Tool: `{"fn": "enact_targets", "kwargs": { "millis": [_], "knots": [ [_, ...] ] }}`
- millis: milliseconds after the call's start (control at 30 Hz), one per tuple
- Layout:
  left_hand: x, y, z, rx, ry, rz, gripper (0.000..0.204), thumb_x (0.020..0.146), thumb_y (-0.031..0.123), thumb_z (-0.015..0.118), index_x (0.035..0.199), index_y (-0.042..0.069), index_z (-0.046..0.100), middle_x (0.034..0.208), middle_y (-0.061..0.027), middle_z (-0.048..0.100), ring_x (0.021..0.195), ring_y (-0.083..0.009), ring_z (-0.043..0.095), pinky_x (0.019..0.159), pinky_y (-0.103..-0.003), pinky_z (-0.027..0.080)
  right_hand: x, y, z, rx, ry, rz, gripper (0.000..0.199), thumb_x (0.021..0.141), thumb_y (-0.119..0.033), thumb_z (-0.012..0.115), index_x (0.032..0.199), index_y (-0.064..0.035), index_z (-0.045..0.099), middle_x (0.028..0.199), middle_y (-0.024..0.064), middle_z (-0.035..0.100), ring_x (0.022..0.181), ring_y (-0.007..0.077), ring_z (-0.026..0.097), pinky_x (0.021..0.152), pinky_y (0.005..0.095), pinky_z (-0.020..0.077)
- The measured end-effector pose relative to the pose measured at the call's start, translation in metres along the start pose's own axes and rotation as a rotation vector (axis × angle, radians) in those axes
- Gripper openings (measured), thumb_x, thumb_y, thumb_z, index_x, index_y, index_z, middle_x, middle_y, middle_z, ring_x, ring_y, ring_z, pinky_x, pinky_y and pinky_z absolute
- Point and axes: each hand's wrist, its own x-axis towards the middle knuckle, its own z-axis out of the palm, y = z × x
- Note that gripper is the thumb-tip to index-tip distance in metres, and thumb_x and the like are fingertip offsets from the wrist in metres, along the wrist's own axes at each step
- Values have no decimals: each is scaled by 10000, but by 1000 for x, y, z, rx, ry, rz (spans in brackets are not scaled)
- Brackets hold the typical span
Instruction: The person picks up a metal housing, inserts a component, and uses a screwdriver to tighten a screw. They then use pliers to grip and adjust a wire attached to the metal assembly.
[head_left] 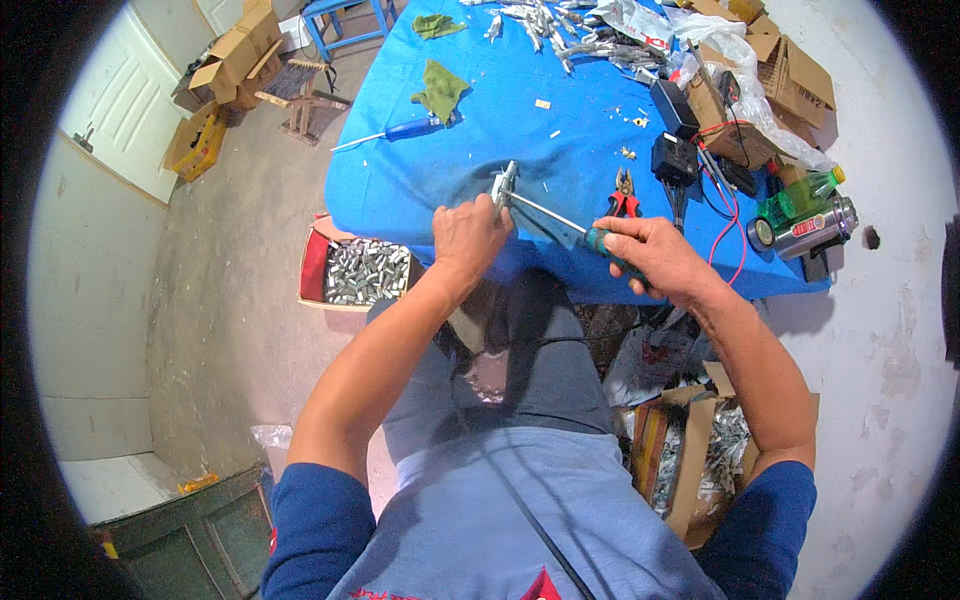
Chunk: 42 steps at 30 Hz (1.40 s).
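Screwdriver [590,235] (right hand [655,255]) against metal part [503,187]

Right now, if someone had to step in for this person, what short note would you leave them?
Left hand: grips a small metal part at the near edge of the blue table.
Right hand: holds a screwdriver, its tip on that part.
Nearby: red pliers on the table, box of metal pieces on the floor to the left.
Done: tool seated on the part.
Left: cannot tell how far the screw is driven.
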Motion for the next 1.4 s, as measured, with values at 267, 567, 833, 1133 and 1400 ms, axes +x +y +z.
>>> {"fn": "enact_targets", "kwargs": {
  "millis": [267, 567, 833, 1133, 1400],
  "knots": [
    [-3, 1, -1, 13, -22, -9, 284, 842, 326, 645, 706, 80, 604, 654, -158, 655, 614, -364, 635, 654, -486, 448, 3, 25, -9, 193, -122, -58, 447, 925, -183, 616, 1357, -87, 563, 941, 61, 645, 735, 113, 642, 563, 237, 516],
    [-1, 4, 2, -6, 22, -2, 298, 836, 309, 670, 693, 69, 565, 650, -161, 650, 602, -357, 634, 597, -469, 438, -1, 56, 44, -894, 469, -783, 326, 878, -131, 630, 1200, -119, 588, 687, 120, 564, 598, 307, 638, 527, 418, 533],
    [-2, 3, 0, 17, 3, -1, 305, 827, 319, 671, 692, 68, 563, 644, -150, 653, 598, -354, 633, 605, -463, 434, 6, 60, 18, 150, 77, -231, 423, 926, -149, 607, 1333, -35, 578, 830, 13, 658, 513, 64, 541, 450, 219, 428],
    [-3, 5, 1, 11, 18, -4, 308, 830, 314, 669, 680, 66, 563, 635, -144, 650, 583, -356, 623, 608, -465, 428, -1, 63, 14, 346, 50, -105, 400, 928, -153, 619, 1310, -36, 598, 808, 29, 658, 513, 42, 533, 427, 190, 390],
    [-4, 5, -2, 9, 6, 17, 297, 843, 309, 666, 704, 64, 568, 644, -152, 649, 588, -357, 623, 611, -468, 425, 1, 52, 18, 257, 53, -160, 382, 937, -171, 598, 1290, -25, 612, 788, 14, 653, 516, 39, 531, 458, 197, 410]
  ]
}}
